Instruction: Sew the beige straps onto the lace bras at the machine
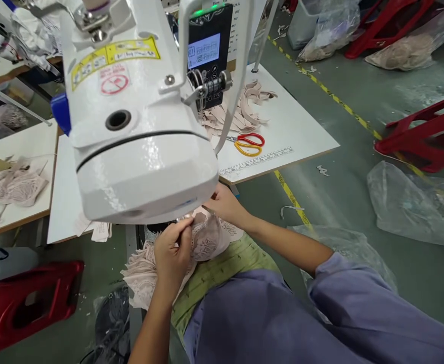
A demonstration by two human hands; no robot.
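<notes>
My left hand (pixel 172 255) pinches the edge of a pale pink lace garment piece (pixel 207 241) that lies over my lap, fingers closed on the fabric. My right hand (pixel 225 203) grips the same lace piece at its far edge, just under the head of a white sewing machine (pixel 131 126). The machine head hides the needle area and part of the fabric. More pink lace (pixel 140 275) hangs down to the left of my left wrist.
Red and yellow scissors (pixel 249 143) and a heap of beige straps (pixel 233 114) lie on the white table (pixel 298 131). The machine's control panel (pixel 207 50) stands behind. Red plastic stools (pixel 25 303) and plastic bags (pixel 415 202) sit on the green floor.
</notes>
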